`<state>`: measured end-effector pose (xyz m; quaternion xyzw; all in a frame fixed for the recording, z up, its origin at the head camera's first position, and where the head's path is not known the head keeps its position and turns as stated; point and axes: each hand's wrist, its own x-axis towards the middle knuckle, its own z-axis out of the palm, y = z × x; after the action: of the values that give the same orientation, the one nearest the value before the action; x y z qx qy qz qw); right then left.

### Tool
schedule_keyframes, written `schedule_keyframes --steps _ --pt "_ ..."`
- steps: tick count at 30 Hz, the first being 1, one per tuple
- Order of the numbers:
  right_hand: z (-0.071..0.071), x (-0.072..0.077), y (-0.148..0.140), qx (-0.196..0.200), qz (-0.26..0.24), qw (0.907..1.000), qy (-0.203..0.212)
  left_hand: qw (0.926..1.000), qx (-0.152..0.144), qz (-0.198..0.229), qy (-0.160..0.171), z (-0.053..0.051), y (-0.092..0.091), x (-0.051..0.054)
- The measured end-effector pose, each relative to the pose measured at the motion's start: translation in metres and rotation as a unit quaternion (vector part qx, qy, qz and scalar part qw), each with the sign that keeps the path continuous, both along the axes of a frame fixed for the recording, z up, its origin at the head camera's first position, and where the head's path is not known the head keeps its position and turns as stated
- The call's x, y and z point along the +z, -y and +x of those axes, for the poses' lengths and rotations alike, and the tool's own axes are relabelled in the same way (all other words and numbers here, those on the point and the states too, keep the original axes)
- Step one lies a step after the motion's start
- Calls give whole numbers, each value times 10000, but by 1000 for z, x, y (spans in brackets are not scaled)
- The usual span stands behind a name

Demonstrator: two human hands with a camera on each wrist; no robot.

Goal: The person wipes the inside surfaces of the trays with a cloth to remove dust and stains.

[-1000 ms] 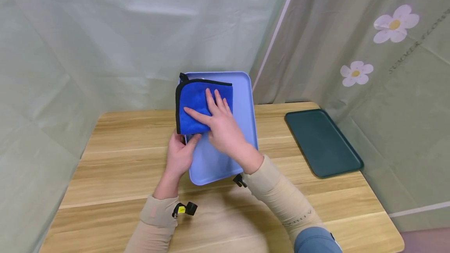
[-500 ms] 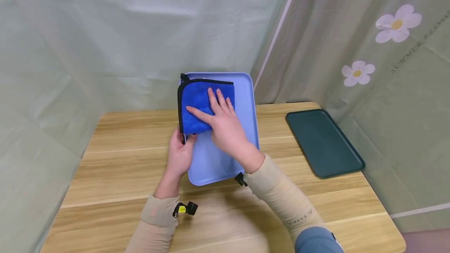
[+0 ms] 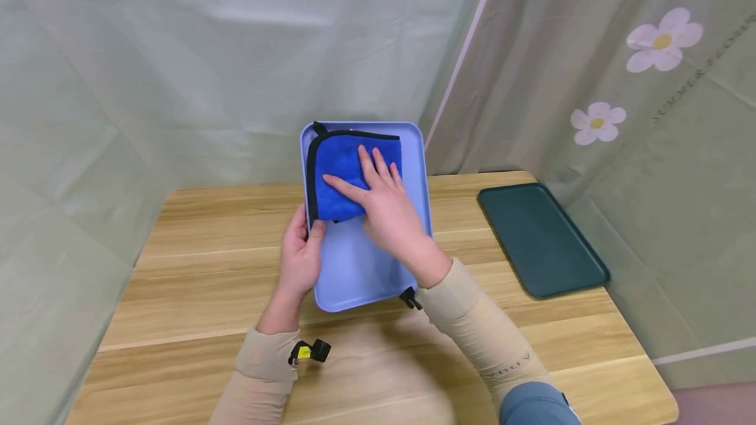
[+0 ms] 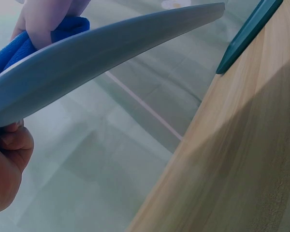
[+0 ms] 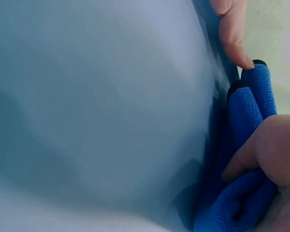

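A light blue tray [image 3: 360, 254] is held up above the table, its underside showing in the left wrist view. My left hand [image 3: 299, 261] grips its left edge, thumb over the rim and fingers behind. On the tray's upper part lies a folded blue cloth [image 3: 339, 169] with black edging and a small black loop at one corner. My right hand [image 3: 392, 215] presses on the cloth with straight, spread fingers. Folded layers of the cloth [image 5: 246, 108] show beside the right thumb in the right wrist view. The cloth's lower left corner meets the left thumb.
A dark green tray [image 3: 543, 239] lies flat at the right side of the wooden table [image 3: 195, 267]. Behind and beside the table hang pale curtains [image 3: 266, 51], the right one printed with white flowers.
My right hand and the cloth have slid slightly right across the tray, uncovering its left rim at the top. The left hand still holds the tray's edge, its thumb now more upright.
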<state>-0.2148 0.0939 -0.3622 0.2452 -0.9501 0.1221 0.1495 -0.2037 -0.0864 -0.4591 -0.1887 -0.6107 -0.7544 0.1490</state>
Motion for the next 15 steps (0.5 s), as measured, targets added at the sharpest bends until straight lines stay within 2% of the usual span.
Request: schedule_keyframes --steps 6,15 --pt "-1 -2 -5 36 -6 10000 9 10000 24 -15 64 1 1 0" --pt "-4 -2 -15 -178 -29 9998 108 9997 45 -151 193 1 2 1"
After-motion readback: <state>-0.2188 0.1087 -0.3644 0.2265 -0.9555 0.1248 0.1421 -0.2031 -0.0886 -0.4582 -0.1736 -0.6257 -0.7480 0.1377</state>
